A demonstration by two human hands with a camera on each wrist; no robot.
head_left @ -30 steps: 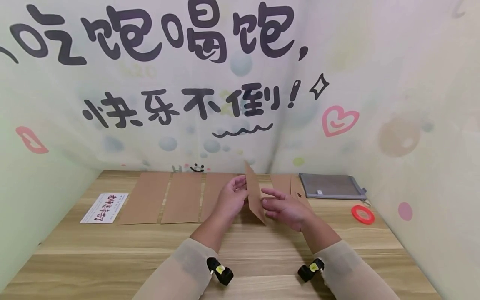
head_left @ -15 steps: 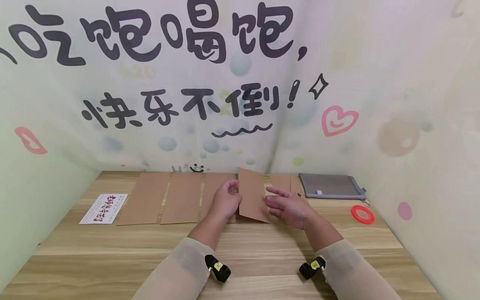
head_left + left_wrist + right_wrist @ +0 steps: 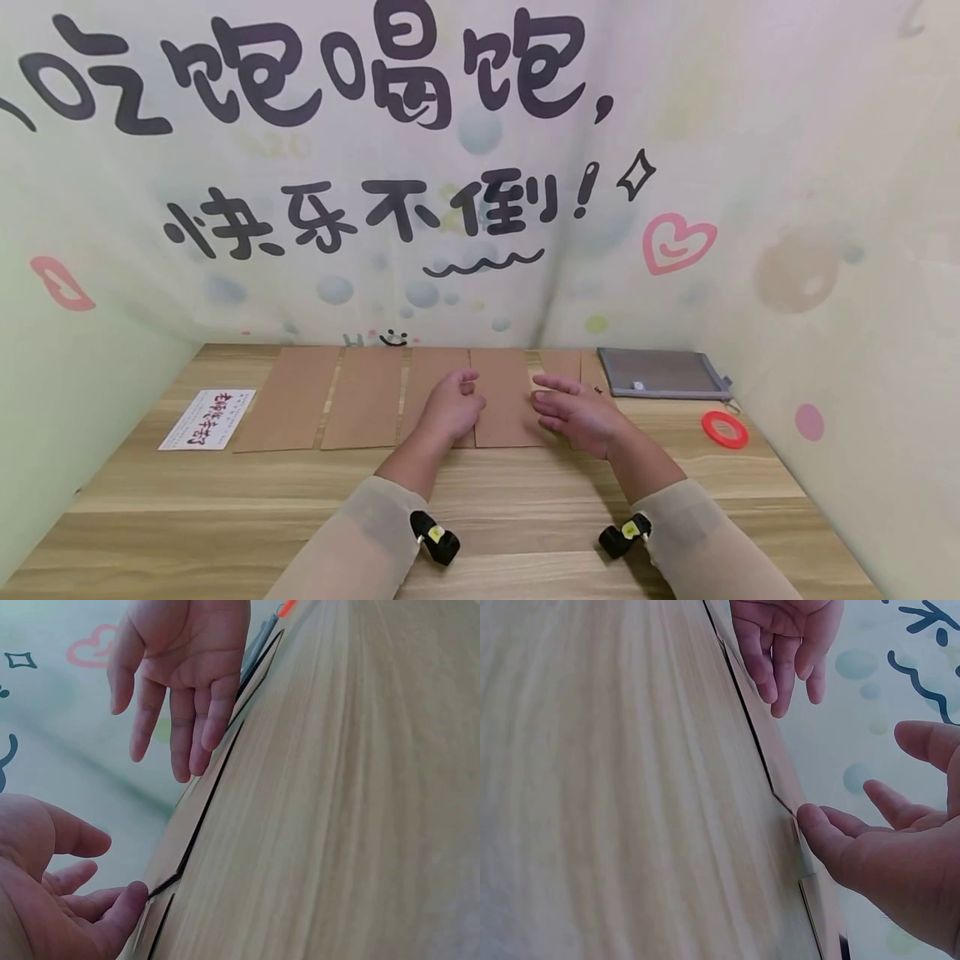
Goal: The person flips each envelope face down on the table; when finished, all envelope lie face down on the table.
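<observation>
A plain brown kraft-paper card [image 3: 512,400] lies flat on the table in front of me, overlapping the right edge of another brown card [image 3: 431,371] beside it. My left hand [image 3: 450,407] rests at its left edge with loosely bent fingers, holding nothing. At the opposite edge, my right hand [image 3: 579,418] has its fingers spread and its palm turned inward. Both wrist views show a fingertip of the near hand, left [image 3: 71,900] and right [image 3: 900,855], right beside the card's corners. The hands partly cover the neighbouring cards.
Two more brown cards [image 3: 285,400] lie in a row to the left, beside a white printed card [image 3: 210,419]. Further brown pieces [image 3: 558,365] lie to the right. A grey mesh zip pouch [image 3: 660,372] and a red ring [image 3: 708,426] are at far right. Printed fabric walls enclose the table.
The brown card stood upright between both hands, then tilted down, and now lies flat. My left hand has let go of it and shifted slightly left; the right hand has hardly moved.
</observation>
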